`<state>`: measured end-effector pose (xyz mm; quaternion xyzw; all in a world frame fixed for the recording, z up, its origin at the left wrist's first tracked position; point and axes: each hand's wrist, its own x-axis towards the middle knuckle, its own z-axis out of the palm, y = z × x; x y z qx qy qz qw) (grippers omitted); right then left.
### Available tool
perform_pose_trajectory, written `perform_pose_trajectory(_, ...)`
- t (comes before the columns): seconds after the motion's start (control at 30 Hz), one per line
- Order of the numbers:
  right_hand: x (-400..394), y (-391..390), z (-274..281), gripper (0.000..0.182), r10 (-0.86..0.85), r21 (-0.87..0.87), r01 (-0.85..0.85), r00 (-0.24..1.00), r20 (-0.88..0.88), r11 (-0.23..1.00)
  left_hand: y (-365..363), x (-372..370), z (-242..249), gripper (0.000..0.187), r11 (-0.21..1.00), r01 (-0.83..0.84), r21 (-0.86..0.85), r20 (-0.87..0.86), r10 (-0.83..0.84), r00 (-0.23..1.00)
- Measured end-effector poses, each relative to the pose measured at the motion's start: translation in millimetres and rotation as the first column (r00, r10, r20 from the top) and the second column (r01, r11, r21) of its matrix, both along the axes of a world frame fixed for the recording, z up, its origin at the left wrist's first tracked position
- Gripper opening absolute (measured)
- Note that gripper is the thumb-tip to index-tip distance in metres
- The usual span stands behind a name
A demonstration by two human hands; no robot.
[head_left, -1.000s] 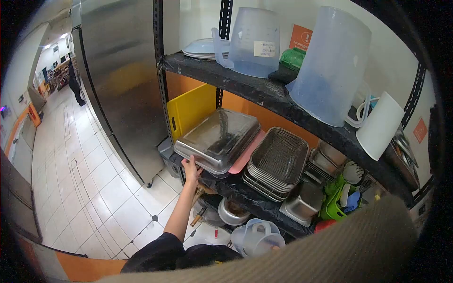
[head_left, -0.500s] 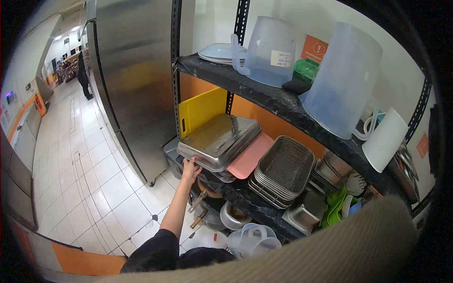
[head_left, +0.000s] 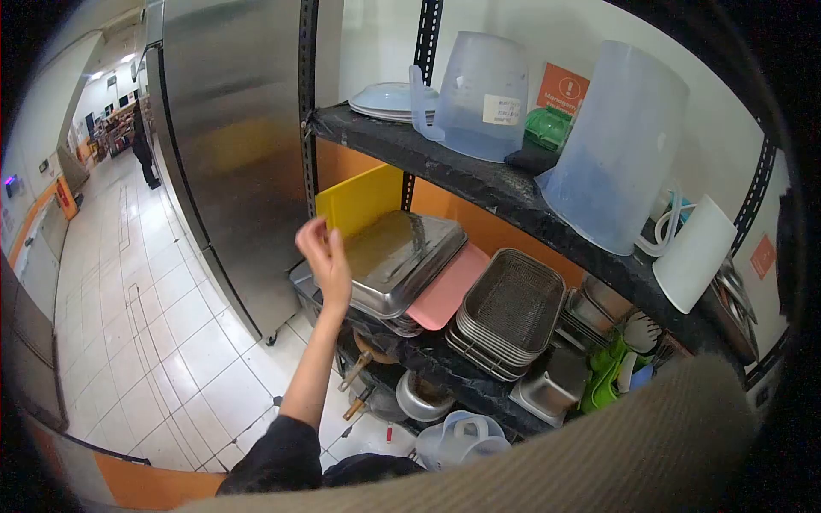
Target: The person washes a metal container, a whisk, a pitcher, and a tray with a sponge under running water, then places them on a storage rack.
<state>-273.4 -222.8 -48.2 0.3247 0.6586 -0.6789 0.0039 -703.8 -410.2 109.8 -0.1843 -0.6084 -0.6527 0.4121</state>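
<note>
My left hand is raised in front of the left end of the middle shelf, its fingers curled and apart, holding nothing. Right behind it lies an upturned metal pan, with a yellow board upright at the back. A pink tray shows beside the pan, and to its right are stacked wire baskets. My right hand does not appear.
The upper shelf bears plates, large plastic jugs and a white container. Pots stand below. A steel cabinet is at the left. Farther off, a person in dark clothes stands in the corridor.
My left hand has let go of the metal pan's near edge and risen up in front of the yellow board. The pan still lies on the shelf.
</note>
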Motion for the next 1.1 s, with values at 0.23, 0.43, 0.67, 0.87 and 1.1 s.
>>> perform_pose_trajectory(0.23, -1, 0, 2, 0.045, -0.068, 0.007, 0.068, 0.997, 0.02, 0.998, 71, -3, 178, 0.072, 0.93, -0.01, -0.368, -0.323, -0.118, 0.939)
perform_pose_trajectory(0.43, 14, -4, 7, 0.044, -0.161, 0.023, 0.161, 0.987, 0.012, 0.987, 122, -31, 221, 0.062, 0.76, -0.105, -0.641, -0.24, -0.069, 0.968)
perform_pose_trajectory(0.67, 50, -27, 15, 0.044, -0.333, 0.017, 0.333, 0.943, -0.007, 0.943, 188, -123, 233, 0.063, 0.504, -0.143, -0.852, -0.257, -0.165, 0.952)
perform_pose_trajectory(0.87, 61, -30, -2, 0.043, -0.345, 0.007, 0.345, 0.938, 0.039, 0.939, 199, -132, 253, 0.071, 0.284, 0.199, -0.938, 0.109, -0.305, 0.946)
perform_pose_trajectory(1.1, 27, -23, 7, 0.043, -0.195, -0.038, 0.201, 0.972, 0.131, 0.979, 126, -44, 251, 0.054, 0.603, 0.055, -0.796, -0.228, -0.382, 0.896)
